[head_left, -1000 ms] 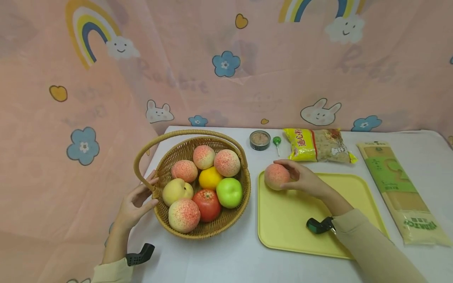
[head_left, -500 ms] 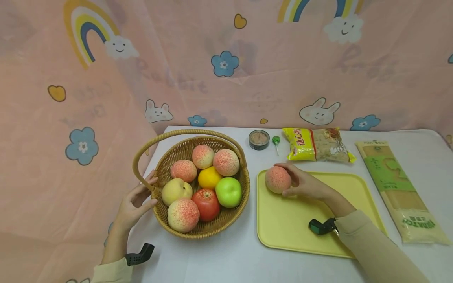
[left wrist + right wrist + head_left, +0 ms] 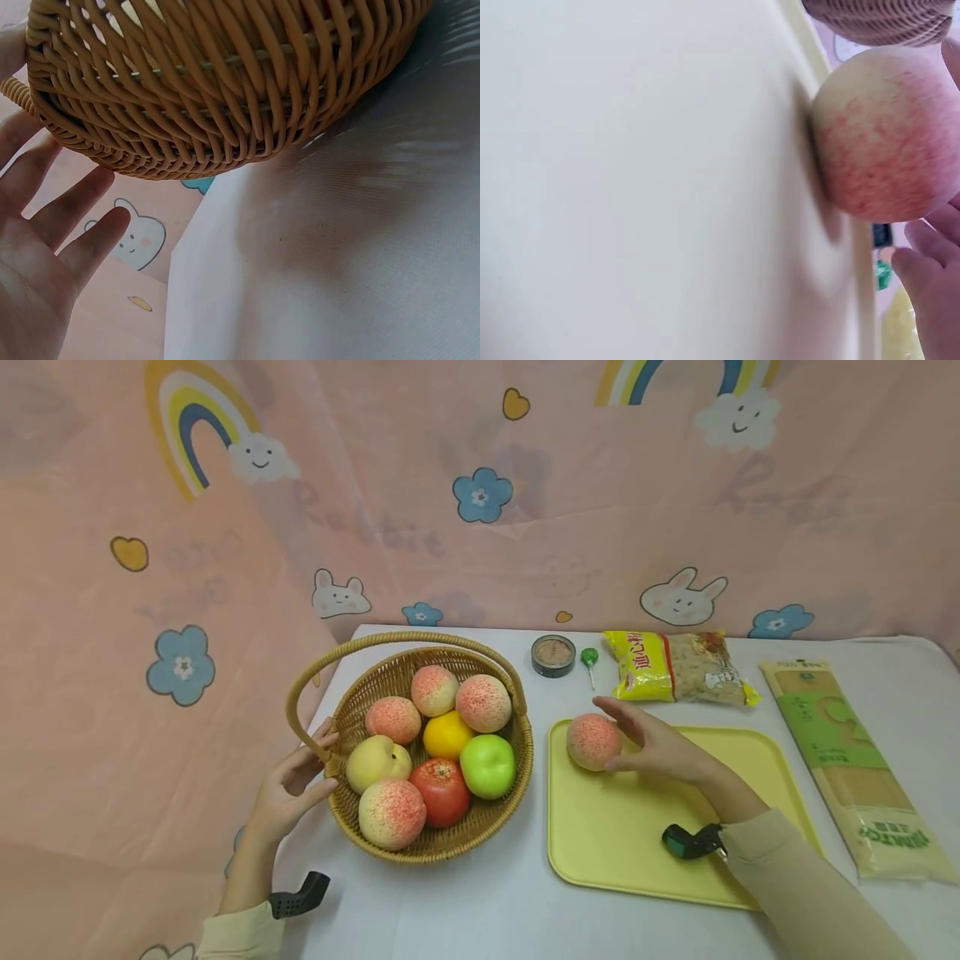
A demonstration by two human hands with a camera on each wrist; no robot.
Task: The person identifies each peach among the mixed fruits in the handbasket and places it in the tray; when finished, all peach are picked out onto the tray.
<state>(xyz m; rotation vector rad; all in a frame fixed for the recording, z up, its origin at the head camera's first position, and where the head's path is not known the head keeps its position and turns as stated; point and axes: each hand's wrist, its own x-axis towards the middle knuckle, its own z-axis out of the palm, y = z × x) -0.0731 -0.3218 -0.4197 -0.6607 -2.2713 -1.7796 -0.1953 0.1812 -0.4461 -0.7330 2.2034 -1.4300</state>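
A pink-red peach (image 3: 595,742) sits on the upper left corner of the yellow tray (image 3: 600,852). My right hand (image 3: 660,747) is beside it with fingers spread; in the right wrist view the fingers (image 3: 930,262) stand just off the peach's surface, though contact at the thumb is hard to tell. My left hand (image 3: 281,797) touches the left side of the wicker basket (image 3: 431,860) near the handle's base, fingers extended. Inside the basket lie several peaches, a yellow peach-like fruit (image 3: 377,763), a red tomato-like fruit (image 3: 441,792), a green apple (image 3: 487,766) and a small yellow fruit (image 3: 447,736).
Behind the tray are a round tin (image 3: 552,656), a green lollipop (image 3: 589,658) and a yellow pasta bag (image 3: 678,667). A long flat noodle packet (image 3: 855,768) lies right of the tray. A patterned pink cloth (image 3: 420,543) hangs behind the white table (image 3: 420,914).
The right hand has lowered the peach slightly onto the tray, and its fingers have since opened and drawn back a little to the right. The left hand stays at the basket.
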